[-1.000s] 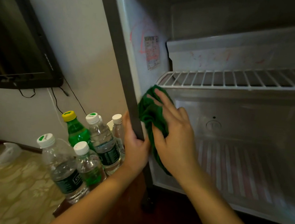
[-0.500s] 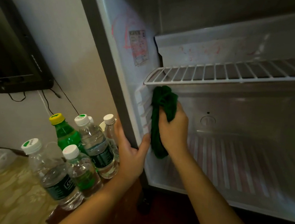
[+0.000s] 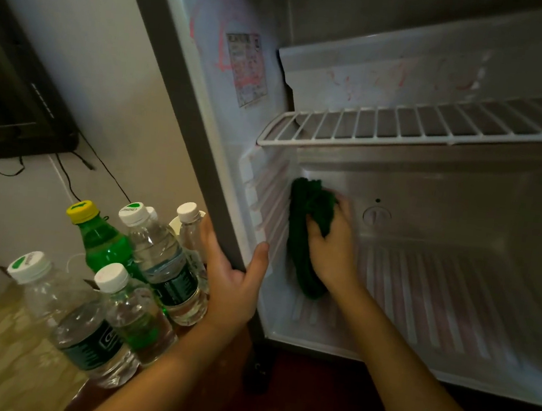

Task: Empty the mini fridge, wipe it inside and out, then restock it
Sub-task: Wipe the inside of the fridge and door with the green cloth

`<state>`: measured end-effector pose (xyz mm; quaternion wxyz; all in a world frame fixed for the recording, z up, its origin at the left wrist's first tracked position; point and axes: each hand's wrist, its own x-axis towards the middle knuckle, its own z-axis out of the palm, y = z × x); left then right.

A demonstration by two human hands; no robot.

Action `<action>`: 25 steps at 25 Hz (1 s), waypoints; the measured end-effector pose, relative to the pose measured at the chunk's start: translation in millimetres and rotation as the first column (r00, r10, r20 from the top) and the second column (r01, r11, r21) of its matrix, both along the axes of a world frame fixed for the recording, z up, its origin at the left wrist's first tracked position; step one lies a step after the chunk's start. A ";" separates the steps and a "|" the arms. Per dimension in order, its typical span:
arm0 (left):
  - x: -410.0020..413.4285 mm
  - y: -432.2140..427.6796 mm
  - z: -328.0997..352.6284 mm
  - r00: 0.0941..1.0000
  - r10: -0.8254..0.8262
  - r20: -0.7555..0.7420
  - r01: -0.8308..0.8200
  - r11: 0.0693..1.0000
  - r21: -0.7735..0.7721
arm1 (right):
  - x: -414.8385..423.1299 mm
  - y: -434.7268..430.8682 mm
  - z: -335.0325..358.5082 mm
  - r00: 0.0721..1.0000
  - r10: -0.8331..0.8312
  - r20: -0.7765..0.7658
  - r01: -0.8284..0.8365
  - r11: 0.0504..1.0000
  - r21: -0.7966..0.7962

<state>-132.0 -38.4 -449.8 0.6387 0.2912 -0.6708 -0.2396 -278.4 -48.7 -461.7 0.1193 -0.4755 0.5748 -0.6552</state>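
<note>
Op: Logging fridge (image 3: 465,207): open before me, wire shelf (image 3: 406,133) across the top. My cloth (image 3: 307,229)?
Obs: Green, bunched, against the left inner wall near the back corner, below the shelf.
Op: I read my right hand (image 3: 335,253) gripping it, fingers curled over the wad. And my left hand (image 3: 233,285)?
Obs: Clasps the fridge's left front edge, thumb inside, fingers round the outside.
Op: Entered. Outward?
Obs: Capped bottles (image 3: 162,260) upright just left of the fridge; dark TV (image 3: 11,101) on the wall beyond.

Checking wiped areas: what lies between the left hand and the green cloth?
Head view: only the fridge's ribbed left wall separates left hand from green cloth.
</note>
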 end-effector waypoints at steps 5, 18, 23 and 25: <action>-0.2 -0.8 -1.2 1.000 0.000 -0.010 0.000 1.000 0.010 | -3.2 -18.1 -12.3 0.983 -0.082 -0.165 0.071 0.995 -0.076; 0.2 -3.3 -1.7 1.000 -0.011 0.007 0.011 1.000 -0.013 | 8.3 18.0 -12.3 0.976 0.157 -0.152 -0.177 0.976 -0.127; 2.5 -3.5 -1.2 1.000 -0.007 0.020 0.007 1.000 -0.011 | -14.7 -1.4 11.1 0.970 0.120 0.210 -0.130 0.991 0.033; 1.2 -4.3 -2.3 1.000 -0.014 0.018 0.014 1.000 -0.009 | -12.9 -15.4 14.1 0.986 0.098 0.137 -0.110 0.990 0.083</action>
